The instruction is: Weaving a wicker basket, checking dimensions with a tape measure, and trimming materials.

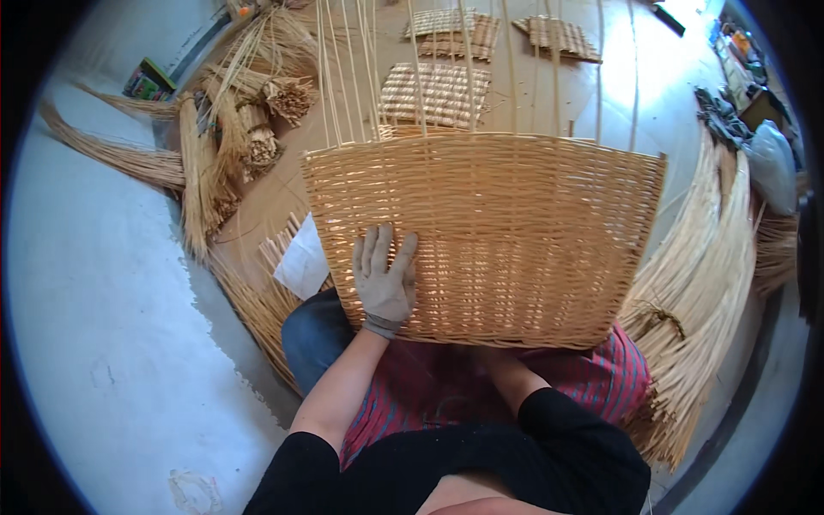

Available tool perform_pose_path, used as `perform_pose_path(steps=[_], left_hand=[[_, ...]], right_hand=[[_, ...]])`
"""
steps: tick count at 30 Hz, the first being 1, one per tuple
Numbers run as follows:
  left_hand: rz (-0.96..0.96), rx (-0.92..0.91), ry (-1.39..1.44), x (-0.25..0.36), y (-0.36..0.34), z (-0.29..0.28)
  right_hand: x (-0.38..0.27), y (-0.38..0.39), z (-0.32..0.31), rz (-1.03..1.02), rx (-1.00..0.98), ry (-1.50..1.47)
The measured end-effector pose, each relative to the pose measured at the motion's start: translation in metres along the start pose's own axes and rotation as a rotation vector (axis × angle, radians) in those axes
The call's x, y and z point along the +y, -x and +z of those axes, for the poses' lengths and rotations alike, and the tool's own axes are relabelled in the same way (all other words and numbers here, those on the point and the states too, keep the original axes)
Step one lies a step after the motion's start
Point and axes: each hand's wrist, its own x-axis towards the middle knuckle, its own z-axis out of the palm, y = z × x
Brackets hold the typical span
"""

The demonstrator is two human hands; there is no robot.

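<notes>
Resting against the left part of the woven basket [506,249], the gloved left hand [384,279] lies with its back upward, fingers slightly spread and unclenched, pointing far. The basket sits just above the striped cloth [403,390], its long axis running left to right, tall stakes [599,77] extending from its far edge. The right forearm [515,378] goes under the near edge; the right hand is hidden, its grip impossible to tell.
</notes>
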Motion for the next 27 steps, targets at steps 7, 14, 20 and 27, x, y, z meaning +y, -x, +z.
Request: perform_pose_path(steps=[7, 14, 20, 27], left_hand=[[0.005, 0.216, 0.187, 0.026, -0.008, -0.023], [-0.268, -0.565, 1.022, 0.104, 0.082, -0.048], [-0.682, -1.031, 1.923, 0.137, 0.104, -0.035], [-0.614, -1.245, 1.704, 0.109, 0.082, -0.057]], right_hand=[[-0.100, 0.110, -0.042, -0.390, 0.225, -0.213], [-0.139, 0.268, -0.176, -0.598, 0.817, -0.428], [-0.132, 0.286, -0.209, -0.511, 0.784, -0.273], [-0.137, 0.295, -0.214, -0.701, 0.609, -0.258]])
